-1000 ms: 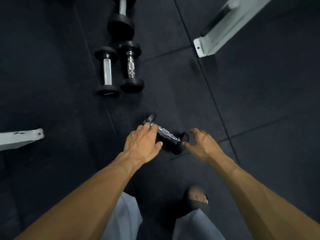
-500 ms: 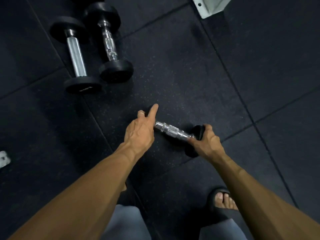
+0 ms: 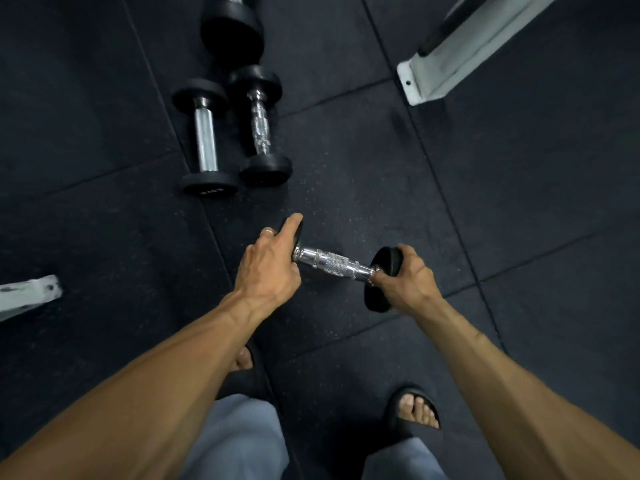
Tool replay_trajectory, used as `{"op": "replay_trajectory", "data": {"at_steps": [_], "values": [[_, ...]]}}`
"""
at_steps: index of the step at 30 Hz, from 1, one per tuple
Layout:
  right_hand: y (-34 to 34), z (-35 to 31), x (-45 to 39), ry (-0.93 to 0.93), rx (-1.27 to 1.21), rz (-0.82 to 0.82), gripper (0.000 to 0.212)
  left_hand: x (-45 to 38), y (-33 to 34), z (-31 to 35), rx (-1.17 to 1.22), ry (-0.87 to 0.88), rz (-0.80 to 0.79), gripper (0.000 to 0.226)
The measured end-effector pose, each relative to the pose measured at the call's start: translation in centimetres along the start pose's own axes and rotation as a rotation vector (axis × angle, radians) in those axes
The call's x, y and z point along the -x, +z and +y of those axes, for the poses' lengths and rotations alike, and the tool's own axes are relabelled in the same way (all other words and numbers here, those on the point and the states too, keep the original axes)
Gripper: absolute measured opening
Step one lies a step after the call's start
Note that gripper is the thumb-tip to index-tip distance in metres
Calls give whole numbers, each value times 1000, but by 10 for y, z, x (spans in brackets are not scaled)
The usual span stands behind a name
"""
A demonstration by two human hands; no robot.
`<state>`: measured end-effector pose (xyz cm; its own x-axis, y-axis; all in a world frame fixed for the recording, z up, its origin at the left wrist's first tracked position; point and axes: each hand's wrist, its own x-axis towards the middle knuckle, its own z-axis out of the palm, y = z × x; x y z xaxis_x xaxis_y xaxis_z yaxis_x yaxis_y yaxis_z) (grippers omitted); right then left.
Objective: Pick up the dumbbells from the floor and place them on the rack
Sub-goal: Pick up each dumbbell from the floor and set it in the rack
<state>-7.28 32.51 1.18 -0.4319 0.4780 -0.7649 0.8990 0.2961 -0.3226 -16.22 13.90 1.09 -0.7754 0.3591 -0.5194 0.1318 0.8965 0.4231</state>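
Observation:
A small dumbbell [image 3: 332,264] with a chrome knurled handle and black round ends is held between both hands over the black rubber floor. My left hand [image 3: 268,270] grips its left end, which is mostly hidden, with the forefinger stretched out over it. My right hand [image 3: 405,280] is closed around its right end. Two more dumbbells lie side by side on the floor ahead: one with a smooth handle [image 3: 205,140] and one with a knurled handle [image 3: 260,128]. A larger dumbbell [image 3: 232,29] lies beyond them, cut off by the top edge.
A pale metal frame foot [image 3: 446,60] stands on the floor at the upper right, and another pale frame end [image 3: 27,296] pokes in from the left edge. My feet in black sandals [image 3: 414,412] stand below the held dumbbell.
Both hands have closed on the small dumbbell's ends and lifted it. The view has pulled back, so the floor dumbbells and frame feet show again.

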Motion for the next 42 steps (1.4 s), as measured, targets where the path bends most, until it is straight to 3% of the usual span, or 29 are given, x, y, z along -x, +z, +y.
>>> {"op": "replay_trajectory", "data": {"at_steps": [8, 15, 22, 26, 34, 38, 42], "values": [[-77, -84, 95, -243, 42, 1, 60, 75, -124, 42, 54, -65, 210, 76], [-145, -155, 212, -498, 95, 1, 61, 179, -233, 80, 121, -142, 450, 76], [-180, -217, 335, -701, 166, -12, 48, 289, -324, 92, 153, -243, 643, 77], [-179, -251, 406, -767, 231, -8, 57, 348, -367, 78, 167, -278, 722, 77], [-133, -308, 549, -862, 249, 50, 44, 458, -460, 10, 115, -257, 819, 76], [-98, -339, 612, -887, 207, 64, 71, 505, -508, -37, 76, -234, 840, 77], [-60, -372, 657, -925, 170, 53, 72, 545, -554, -80, 56, -245, 876, 75]]}}
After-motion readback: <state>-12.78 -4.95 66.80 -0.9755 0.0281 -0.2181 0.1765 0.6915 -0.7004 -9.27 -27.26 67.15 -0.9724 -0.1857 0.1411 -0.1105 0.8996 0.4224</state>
